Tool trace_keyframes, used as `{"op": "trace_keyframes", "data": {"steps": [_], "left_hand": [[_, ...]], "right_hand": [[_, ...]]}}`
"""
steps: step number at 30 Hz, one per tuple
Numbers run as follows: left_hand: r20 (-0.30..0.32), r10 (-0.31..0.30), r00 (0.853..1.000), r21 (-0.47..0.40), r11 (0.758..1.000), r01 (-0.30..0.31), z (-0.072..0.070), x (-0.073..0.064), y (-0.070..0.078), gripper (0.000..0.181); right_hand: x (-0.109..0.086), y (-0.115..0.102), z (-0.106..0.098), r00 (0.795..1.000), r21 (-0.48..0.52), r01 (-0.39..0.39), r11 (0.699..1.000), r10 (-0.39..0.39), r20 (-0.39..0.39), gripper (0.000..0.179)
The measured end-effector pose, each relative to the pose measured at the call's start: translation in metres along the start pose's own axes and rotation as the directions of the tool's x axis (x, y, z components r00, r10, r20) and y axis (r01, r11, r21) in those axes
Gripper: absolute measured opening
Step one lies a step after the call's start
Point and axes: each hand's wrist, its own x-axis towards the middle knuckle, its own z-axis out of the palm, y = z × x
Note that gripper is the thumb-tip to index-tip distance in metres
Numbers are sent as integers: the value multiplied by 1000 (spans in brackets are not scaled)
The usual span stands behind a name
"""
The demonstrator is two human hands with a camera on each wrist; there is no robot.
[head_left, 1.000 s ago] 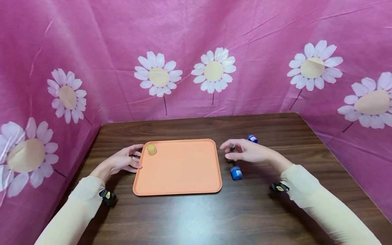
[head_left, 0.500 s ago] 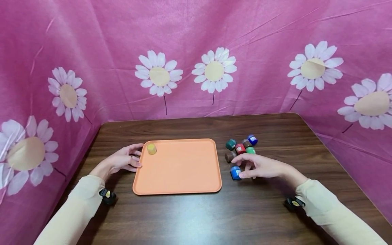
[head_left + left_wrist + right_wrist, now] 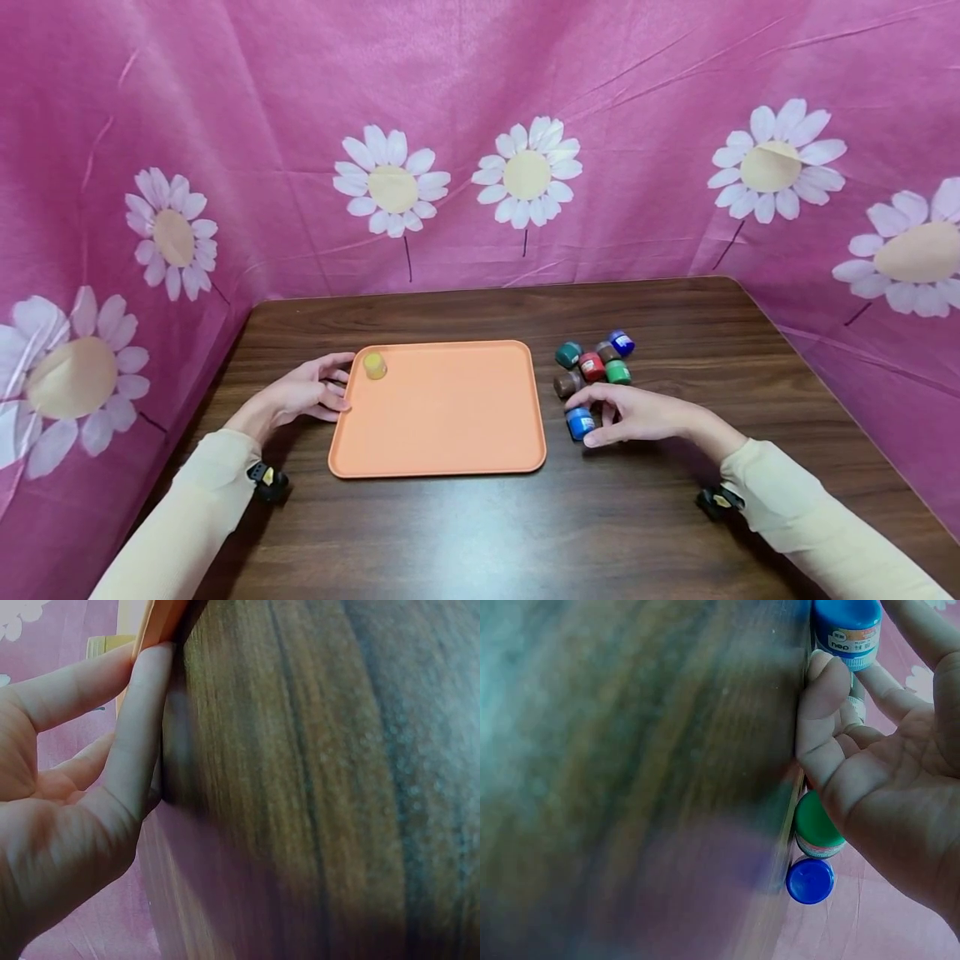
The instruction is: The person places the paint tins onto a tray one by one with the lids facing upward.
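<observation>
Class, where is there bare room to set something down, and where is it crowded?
Bare: the tray, right of the yellow jar; the table before the tray, between the sleeves; a strip between tray and curtain. Crowded: right of the tray, where six jars cluster behind the right hand and light-blue jar. The left hand touches the tray's left edge.

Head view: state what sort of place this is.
Probably a makeshift tabletop filming booth: pink daisy-print cloth hangs behind and beside the wooden table, with black wrist-worn devices in view.
</observation>
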Motion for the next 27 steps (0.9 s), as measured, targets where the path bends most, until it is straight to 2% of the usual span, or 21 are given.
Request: {"op": "trace_keyframes", "data": {"steps": [8,27], "left_hand": [[2,8,1000,6,1000,-8,1,-1,3,97],[2,10,1000,9,1000,-10,0,0,-1,97]], "right_hand": [[1,-2,-4,999,-4,-35,999,35,11,46],[5,1,-2,998,-16,-44,999,45,41,47]]}}
